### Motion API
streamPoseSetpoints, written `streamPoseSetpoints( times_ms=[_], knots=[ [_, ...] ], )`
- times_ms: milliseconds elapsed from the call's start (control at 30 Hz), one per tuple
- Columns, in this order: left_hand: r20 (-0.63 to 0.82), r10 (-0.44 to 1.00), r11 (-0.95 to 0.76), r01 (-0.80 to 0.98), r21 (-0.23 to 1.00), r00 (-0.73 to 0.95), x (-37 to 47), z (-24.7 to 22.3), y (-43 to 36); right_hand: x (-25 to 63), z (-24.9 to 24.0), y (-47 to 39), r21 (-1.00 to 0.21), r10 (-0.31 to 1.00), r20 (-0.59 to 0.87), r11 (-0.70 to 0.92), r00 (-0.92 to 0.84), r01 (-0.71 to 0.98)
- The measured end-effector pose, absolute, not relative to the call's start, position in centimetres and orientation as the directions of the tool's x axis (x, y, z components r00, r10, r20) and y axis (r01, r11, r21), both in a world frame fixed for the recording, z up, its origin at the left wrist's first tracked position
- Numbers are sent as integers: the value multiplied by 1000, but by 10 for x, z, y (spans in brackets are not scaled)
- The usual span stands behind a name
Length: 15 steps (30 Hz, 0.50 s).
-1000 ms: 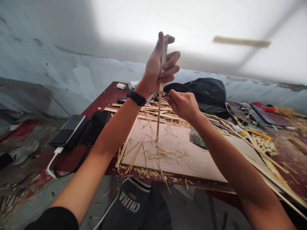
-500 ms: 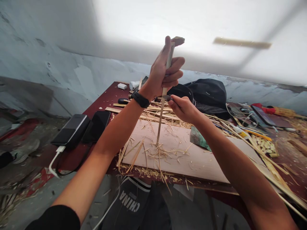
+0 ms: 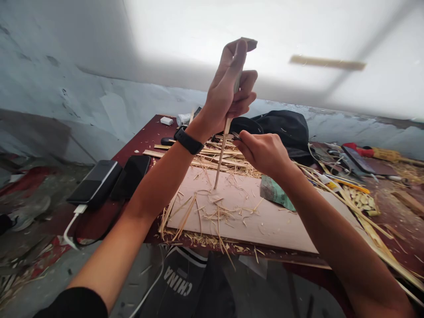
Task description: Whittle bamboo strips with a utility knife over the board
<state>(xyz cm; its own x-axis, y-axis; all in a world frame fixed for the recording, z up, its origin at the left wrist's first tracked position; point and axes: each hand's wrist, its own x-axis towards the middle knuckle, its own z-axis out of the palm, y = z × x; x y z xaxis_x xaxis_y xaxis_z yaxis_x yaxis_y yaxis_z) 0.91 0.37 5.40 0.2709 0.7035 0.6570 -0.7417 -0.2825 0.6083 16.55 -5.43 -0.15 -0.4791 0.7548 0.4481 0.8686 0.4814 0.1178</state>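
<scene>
My left hand [image 3: 228, 88], with a dark band on the wrist, is closed around a slim wooden stick [image 3: 220, 163]. The stick stands nearly upright, slightly tilted, its thin lower end at the board [image 3: 285, 225]. At its top, a short blunt wooden piece [image 3: 251, 44] juts sideways past my thumb and index finger; whether it is one piece with the stick I cannot tell. Just below, my right hand [image 3: 265, 152] is closed on a small knife [image 3: 236, 136], mostly hidden by the fingers, its metal close beside the stick. Thin shavings [image 3: 218, 214] lie on the board.
Bamboo strips [image 3: 212, 154] lie behind the board, before a black bag [image 3: 281, 126]. A greenish flat piece [image 3: 276, 192] rests by my right forearm. At left are a power bank [image 3: 94, 183] with a white cable and a phone [image 3: 130, 176]. Cables and tools clutter the right side.
My left hand has risen slightly with the stick, its index finger now curled over the top. My right hand has moved a little right, its knife slightly away from the stick.
</scene>
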Motion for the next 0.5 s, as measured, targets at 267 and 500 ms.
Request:
streamPoseSetpoints(
  times_ms=[267, 500],
  knots=[
    [718, 648, -412, -676, 611, 254, 10, 56, -11, 156, 22, -76, 220, 804, 395, 386, -443, 896],
    [688, 679, -388, -669, 634, 257, 9, 56, -13, 154, 25, -77, 189, 858, 279, 392, -432, 900]
  ],
)
